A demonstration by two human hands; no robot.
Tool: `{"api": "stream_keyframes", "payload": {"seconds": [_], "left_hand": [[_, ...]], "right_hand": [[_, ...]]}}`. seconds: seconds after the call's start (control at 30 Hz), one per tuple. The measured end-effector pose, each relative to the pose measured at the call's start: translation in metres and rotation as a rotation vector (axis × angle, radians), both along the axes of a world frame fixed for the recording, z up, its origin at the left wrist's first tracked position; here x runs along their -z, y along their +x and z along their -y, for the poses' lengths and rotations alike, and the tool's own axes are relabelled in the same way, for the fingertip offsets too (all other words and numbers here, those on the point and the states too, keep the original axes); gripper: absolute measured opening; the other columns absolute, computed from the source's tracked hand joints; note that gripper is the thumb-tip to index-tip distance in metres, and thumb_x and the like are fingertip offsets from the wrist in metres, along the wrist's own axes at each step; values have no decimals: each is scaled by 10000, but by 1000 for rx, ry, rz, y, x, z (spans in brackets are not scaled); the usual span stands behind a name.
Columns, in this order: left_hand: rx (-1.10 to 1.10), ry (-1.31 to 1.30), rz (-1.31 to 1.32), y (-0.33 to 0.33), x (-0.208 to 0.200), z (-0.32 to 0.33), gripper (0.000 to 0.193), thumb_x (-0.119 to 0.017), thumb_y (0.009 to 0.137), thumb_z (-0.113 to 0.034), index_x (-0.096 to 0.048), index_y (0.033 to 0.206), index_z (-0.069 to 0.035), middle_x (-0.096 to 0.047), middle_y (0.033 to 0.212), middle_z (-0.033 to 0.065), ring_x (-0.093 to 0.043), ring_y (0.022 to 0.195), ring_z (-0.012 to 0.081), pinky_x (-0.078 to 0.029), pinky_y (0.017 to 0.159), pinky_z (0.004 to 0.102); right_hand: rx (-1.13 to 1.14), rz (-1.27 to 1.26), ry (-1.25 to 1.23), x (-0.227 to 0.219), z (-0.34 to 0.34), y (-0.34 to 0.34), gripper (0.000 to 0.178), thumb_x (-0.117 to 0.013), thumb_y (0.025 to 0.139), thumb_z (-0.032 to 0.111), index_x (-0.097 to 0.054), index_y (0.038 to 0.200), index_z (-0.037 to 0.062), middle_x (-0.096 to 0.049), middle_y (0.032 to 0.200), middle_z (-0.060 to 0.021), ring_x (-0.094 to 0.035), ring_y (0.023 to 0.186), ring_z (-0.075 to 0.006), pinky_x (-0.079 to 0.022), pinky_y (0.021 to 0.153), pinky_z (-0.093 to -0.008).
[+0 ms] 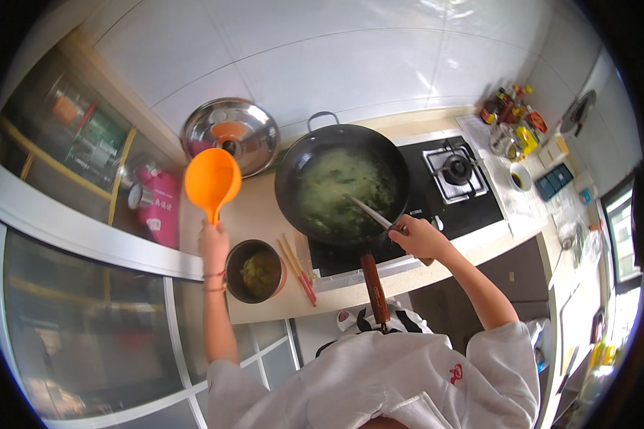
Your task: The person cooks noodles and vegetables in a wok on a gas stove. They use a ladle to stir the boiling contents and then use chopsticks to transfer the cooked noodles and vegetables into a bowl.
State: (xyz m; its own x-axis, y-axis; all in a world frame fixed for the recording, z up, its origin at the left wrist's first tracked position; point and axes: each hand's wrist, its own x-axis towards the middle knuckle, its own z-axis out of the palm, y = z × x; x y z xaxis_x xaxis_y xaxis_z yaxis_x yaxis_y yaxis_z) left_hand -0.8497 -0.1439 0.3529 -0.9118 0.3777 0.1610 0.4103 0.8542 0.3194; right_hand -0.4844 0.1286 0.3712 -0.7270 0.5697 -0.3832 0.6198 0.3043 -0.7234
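My left hand (213, 242) is closed around the handle of an orange plastic ladle (213, 180), raised above the counter in front of a shiny metal lid. A metal-shafted wok spatula (370, 212) with a dark handle is gripped in my right hand (416, 237). Its far end dips into the black wok (291, 161) and is hidden in the contents. Cloudy liquid with green leafy bits (347, 182) fills the wok's bottom. The wok's brown wooden handle (375, 286) points toward me. Below my ladle and beside my left wrist stands a small pot (282, 277) holding yellowish-green food in liquid.
Red-ended chopsticks (298, 268) lie between pot and stove. The metal lid (261, 132) leans against the wall. Right of the wok is a second burner (456, 170). Bottles (508, 106), a small bowl of dark liquid (521, 176) and a phone-like dark object (554, 181) stand farther right.
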Motion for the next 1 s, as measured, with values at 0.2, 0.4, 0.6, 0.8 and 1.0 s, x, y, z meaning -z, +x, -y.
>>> {"api": "stream_keyframes", "payload": {"seconds": [0.2,0.4,0.6,0.8,1.0], "left_hand": [[197,611,743,44,-77,37,107,-504,910,-113,-494,1000,-57,-466,660,-8,-472,539,64,-395,464,214],[483,601,739,200,-127,-28,430,-465,864,-11,-456,1291,-60,-491,917,26,-519,692,84,-468,554,214],[1266,382,785,293,-111,-99,704,-637,869,-88,-279,1467,9,-449,1396,195,-566,1166,277,-482,920,340],[1023,588,959,297,-129,-107,511,-665,844,-102,-489,1302,43,-449,1397,178,-596,1097,258,-480,913,347],[445,780,744,218,-87,-83,361,-517,969,-257,-492,1256,-40,-535,1241,95,-530,1056,193,-401,930,342]], "right_hand": [[13,-255,752,9,21,10,303,-622,866,308,-651,955,20,-678,835,-192,-647,806,-392,-527,720,-459],[80,-771,-526,-67,97,-14,565,-511,961,502,-551,1189,-14,-606,1000,-72,-565,871,-125,-491,725,-316],[740,-1221,-691,-50,69,39,287,-527,977,205,-463,1144,-19,-618,934,-96,-595,705,-126,-531,635,-278],[1304,-905,-198,36,-21,199,248,-495,983,229,-583,975,-3,-630,822,-67,-567,600,-117,-511,523,-285],[1604,-772,-14,133,-180,331,351,-479,972,256,-601,821,-36,-614,671,-86,-579,508,-155,-498,484,-307]]}}
